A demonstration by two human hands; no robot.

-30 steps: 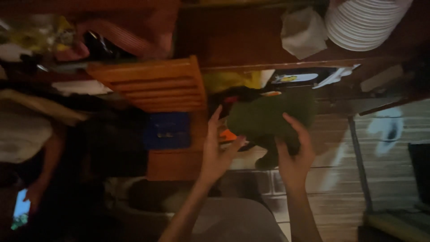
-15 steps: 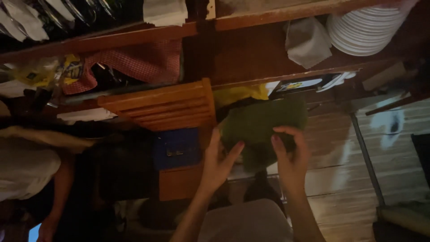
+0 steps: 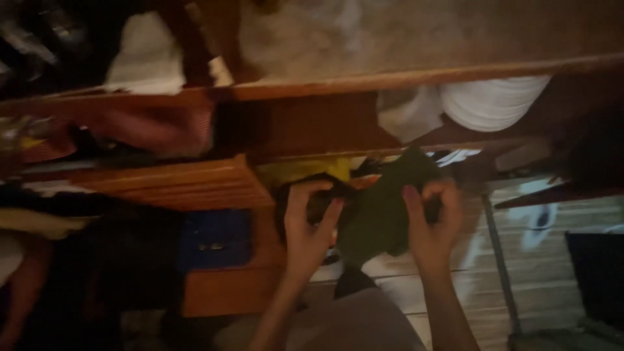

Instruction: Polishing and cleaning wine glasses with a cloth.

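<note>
I hold a dark green cloth (image 3: 380, 211) up in front of me with both hands. My left hand (image 3: 309, 227) grips its left edge, fingers curled over the top. On the right edge my right hand (image 3: 432, 224) pinches the fabric. The cloth hangs down between them, in front of the lower wooden shelf (image 3: 305, 156). The view is dim and blurred.
A stack of white plates (image 3: 497, 104) and a pale crumpled bag (image 3: 409, 114) sit on the shelf above. A slatted wooden crate (image 3: 188, 185) stands to the left, a blue object (image 3: 214, 237) below it. Another person's arm (image 3: 23, 292) shows at far left. Plank floor lies on the right.
The view has tilted upward, showing more shelving. My hands have raised the green cloth and bunched it closer together, fingers now curled around its edges.
</note>
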